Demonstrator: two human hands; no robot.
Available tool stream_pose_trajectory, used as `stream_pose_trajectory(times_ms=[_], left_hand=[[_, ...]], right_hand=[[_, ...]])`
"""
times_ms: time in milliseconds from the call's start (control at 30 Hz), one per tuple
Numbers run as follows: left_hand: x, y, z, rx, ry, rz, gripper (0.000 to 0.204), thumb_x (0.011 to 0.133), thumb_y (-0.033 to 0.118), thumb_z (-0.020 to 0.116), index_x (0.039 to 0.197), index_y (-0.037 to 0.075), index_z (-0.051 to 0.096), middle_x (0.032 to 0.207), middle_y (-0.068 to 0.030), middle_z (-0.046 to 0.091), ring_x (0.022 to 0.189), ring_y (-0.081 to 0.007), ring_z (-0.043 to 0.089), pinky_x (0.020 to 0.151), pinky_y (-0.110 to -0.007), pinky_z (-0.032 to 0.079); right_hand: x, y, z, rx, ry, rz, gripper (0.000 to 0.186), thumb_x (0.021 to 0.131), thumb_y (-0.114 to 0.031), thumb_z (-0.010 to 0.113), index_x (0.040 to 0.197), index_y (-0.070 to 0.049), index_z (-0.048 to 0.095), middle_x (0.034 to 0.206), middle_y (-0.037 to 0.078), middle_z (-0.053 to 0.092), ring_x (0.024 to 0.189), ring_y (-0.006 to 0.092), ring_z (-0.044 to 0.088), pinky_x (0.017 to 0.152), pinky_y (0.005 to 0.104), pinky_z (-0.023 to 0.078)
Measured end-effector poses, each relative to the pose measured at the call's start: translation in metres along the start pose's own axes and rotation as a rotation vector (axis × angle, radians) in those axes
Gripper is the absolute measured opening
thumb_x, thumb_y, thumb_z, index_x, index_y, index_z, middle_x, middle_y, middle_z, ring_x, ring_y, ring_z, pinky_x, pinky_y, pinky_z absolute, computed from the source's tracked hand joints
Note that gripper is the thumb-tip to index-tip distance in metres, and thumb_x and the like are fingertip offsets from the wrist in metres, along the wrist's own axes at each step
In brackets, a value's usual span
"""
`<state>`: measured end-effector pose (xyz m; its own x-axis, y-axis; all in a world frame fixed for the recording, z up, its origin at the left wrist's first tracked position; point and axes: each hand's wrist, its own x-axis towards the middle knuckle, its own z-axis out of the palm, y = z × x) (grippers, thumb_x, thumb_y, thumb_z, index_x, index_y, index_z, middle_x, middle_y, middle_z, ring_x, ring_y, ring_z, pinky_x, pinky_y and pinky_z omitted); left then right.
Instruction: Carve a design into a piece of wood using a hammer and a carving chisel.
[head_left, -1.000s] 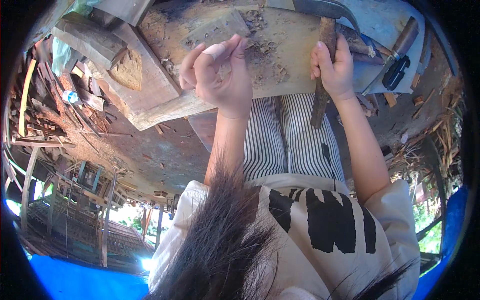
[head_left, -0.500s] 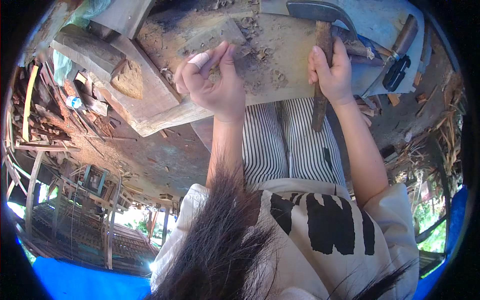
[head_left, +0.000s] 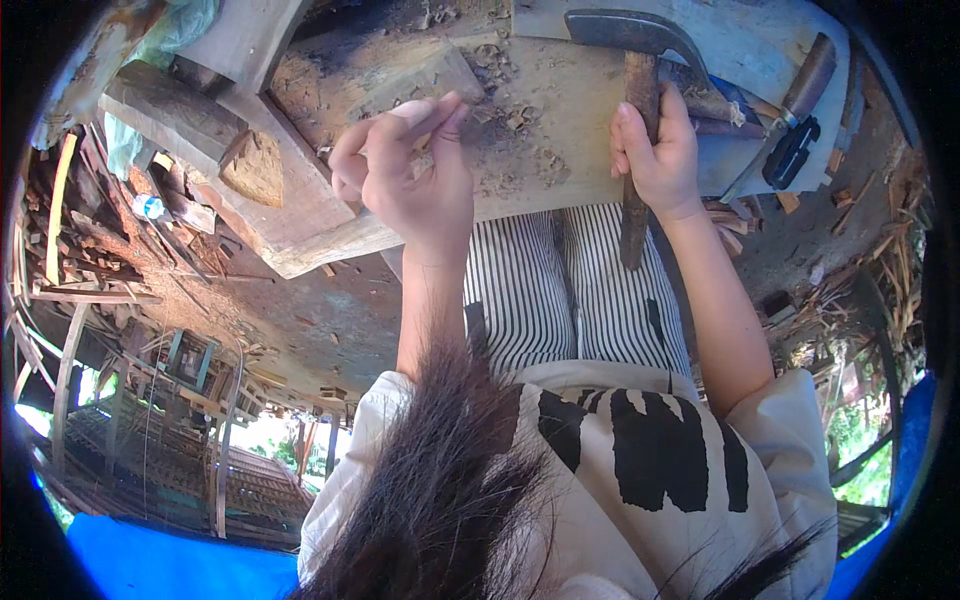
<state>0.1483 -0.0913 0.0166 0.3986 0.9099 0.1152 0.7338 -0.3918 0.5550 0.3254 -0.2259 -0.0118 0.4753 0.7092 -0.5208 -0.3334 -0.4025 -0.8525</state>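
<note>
My right hand [head_left: 662, 165] is closed around the wooden handle of an adze [head_left: 641, 80]. Its dark, curved metal head points away from me at the top, and the handle's lower end hangs over my striped trousers. Above the bench [head_left: 590, 170], my left hand [head_left: 412, 180] is closed, thumb and forefinger pinched together. Anything small between those fingertips is too blurred to make out. White tape wraps one finger of this hand. Just beyond it a flat wood block [head_left: 425, 80] lies on the bench among shavings [head_left: 530, 115].
A heavy wood block [head_left: 175, 110] rests on boards at the left. On the right lie a knife with a brown handle [head_left: 808, 80] and a black plastic piece [head_left: 790, 155]. Wood scraps [head_left: 100, 220] and a crumpled bottle [head_left: 148, 207] cover the ground at left.
My left hand has shifted slightly left and toward me, still pinched. My right hand and the adze have moved only a little.
</note>
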Motion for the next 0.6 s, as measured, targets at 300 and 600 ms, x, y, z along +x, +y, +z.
stream_pose_trajectory(times_ms=[300, 600], left_hand=[[0.001, -0.005, -0.001, 0.0, 0.041, 0.02, 0.022, 0.079, 0.01, 0.078, 0.096, 0.01, 0.063, 0.082, 0.0095, 0.075, 0.113, -0.0113, 0.044, 0.101, -0.033, 0.02], [0.009, -0.01, -0.007, -0.101, -0.026, -0.004, 0.03, 0.077, 0.01, 0.08, 0.1, 0.011, 0.061, 0.084, 0.0113, 0.074, 0.108, -0.0115, 0.046, 0.098, -0.033, 0.022]], right_hand=[[0.0, 0.002, -0.001, -0.026, 0.0, -0.011, 0.022, 0.095, -0.014, 0.061, 0.107, 0.0, 0.049, 0.067, 0.001, 0.057, 0.049, 0.007, 0.052, 0.044, 0.0231, 0.043], [0.0, -0.001, -0.001, -0.066, 0.014, -0.028, 0.023, 0.095, -0.012, 0.06, 0.112, 0.001, 0.052, 0.067, 0.0, 0.058, 0.049, 0.0069, 0.053, 0.044, 0.0234, 0.044]])
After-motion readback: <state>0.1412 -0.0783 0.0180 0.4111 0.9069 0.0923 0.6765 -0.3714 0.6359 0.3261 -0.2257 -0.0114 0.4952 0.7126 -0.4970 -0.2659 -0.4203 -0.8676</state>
